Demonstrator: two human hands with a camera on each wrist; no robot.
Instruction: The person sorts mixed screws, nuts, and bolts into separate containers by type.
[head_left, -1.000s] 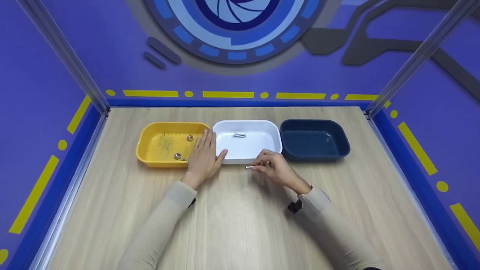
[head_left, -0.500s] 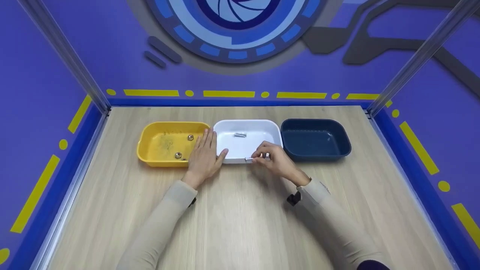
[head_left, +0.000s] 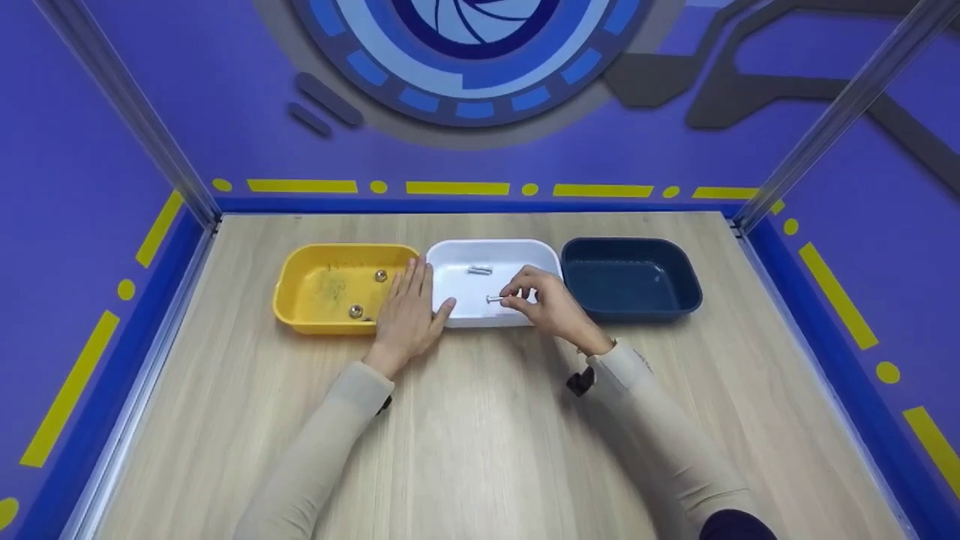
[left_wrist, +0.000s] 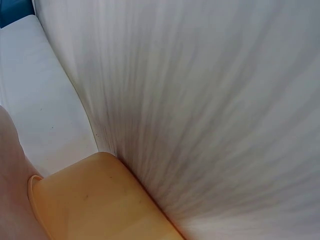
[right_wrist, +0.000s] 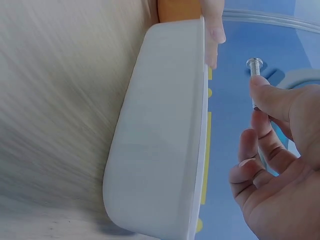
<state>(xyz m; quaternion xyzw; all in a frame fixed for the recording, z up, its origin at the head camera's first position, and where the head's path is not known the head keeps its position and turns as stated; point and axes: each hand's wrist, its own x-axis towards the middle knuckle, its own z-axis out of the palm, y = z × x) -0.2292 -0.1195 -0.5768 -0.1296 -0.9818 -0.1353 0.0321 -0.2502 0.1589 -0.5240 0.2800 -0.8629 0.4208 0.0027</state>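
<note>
Between thumb and fingertips my right hand pinches a silver screw above the near part of the white tray. In the right wrist view the flat round head of the screw points away from the hand. Other silver screws lie together on the white tray's floor. My left hand rests with straight fingers over the neighbouring rims of the yellow tray and the white tray. Two metal nuts lie in the yellow tray, and a small piece beside the hand is partly hidden.
A dark blue tray stands against the white tray's right side. All the trays stand in a row on a wooden table. Blue-purple panels rise behind and on both sides of the table.
My right hand has moved away from me with the screw, from in front of the white tray to above it. The left hand has stayed in place.
</note>
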